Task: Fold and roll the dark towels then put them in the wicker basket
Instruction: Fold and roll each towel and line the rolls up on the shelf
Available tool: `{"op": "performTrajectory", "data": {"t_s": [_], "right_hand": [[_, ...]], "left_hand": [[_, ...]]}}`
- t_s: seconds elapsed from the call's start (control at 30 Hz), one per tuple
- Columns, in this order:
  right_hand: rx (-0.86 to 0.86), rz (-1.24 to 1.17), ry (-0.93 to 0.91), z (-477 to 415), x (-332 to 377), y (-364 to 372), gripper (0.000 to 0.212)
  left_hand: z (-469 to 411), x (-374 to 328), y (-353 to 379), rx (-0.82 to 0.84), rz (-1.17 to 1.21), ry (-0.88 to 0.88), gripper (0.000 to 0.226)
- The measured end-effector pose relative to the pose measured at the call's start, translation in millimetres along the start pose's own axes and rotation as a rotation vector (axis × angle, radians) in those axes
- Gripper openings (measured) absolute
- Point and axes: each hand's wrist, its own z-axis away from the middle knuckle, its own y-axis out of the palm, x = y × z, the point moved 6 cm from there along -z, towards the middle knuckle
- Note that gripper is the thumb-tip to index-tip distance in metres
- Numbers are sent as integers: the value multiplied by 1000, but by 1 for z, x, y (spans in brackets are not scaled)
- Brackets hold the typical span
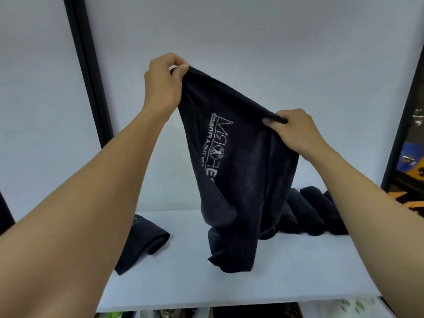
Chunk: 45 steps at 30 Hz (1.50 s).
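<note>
Dark towel (241, 180) hangs in the air between my two grips, its lower end crumpled on the white counter (183, 283). Nearest to me, the counter's front edge runs across the bottom of the view; the things below it are too blurred to make out. Bare white surface lies open between that edge and the towel's lower end, and to either side of it. My forearms reach forward from both bottom corners. At the left, partly hidden by my left forearm, a second dark towel (144, 244) lies folded flat, well apart from the hanging one. My right grip (293, 131) pinches one top corner of the towel between thumb and curled fingers. My left grip (164, 86) pinches the other top corner, higher up, so the top edge slopes down from left to right. White printed lettering (218, 145) runs down the cloth and reads reversed. Behind the towel at the right, rolled dark towels (309, 212) lie side by side in a row, touching, near the counter's back edge. Beyond is a pale wall (229, 31), with a black post (87, 76) on the left and a dark frame (403, 111) on the right.
</note>
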Motion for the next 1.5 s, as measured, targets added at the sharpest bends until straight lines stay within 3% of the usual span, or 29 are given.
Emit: {"op": "performTrajectory", "data": {"t_s": [0.07, 0.13, 0.17, 0.23, 0.27, 0.37, 0.43, 0.5, 0.6, 0.67, 0.73, 0.87, 0.93, 1.1, 1.17, 1.33, 1.5], "right_hand": [[-68, 98, 15, -7, -4, -19, 37], [17, 214, 11, -12, -1, -21, 14], [81, 196, -21, -11, 9, -16, 12], [178, -28, -125, -10, 40, -1, 49], [202, -111, -157, -10, 56, 4, 53], [250, -94, -198, -14, 86, 13, 22], [216, -153, -175, -18, 89, 8, 17], [153, -294, -135, -23, 86, 1, 20], [60, -534, -7, -28, 76, -8, 13], [41, -667, 94, -31, 64, -13, 15], [7, -712, 123, -32, 54, -20, 17], [-110, -719, 185, -37, 35, -34, 17], [-158, -689, 225, -40, 28, -42, 15], [-83, -493, 180, -48, 22, -42, 15], [-19, -391, 153, -49, 16, -36, 14], [85, -243, 237, -45, -14, -16, 15], [177, -367, 387, -46, -35, 14, 15]], "left_hand": [[2, 5, 6, 67, 92, -49, 15], [5, 0, 16, 136, 190, -76, 14], [7, -7, 24, 174, 231, -75, 12], [13, -27, 42, 248, 290, -48, 8], [17, -39, 51, 276, 311, -21, 7], [30, -53, 65, 274, 329, 28, 16], [40, -43, 64, 280, 338, -17, 35], [55, -25, 69, 436, 304, -79, 44], [93, 11, 86, 787, 102, -194, 25], [109, 33, 87, 872, 87, -264, 18], [111, 51, 82, 864, 137, -317, 21], [96, 66, 59, 647, 421, -487, 24], [83, 67, 47, 604, 433, -491, 25], [50, 75, 16, 699, -50, -356, 16], [47, 84, 5, 740, -219, -381, 15], [55, 117, -9, 706, -126, -539, 15], [65, 164, -9, 744, -167, -783, 18]]}}
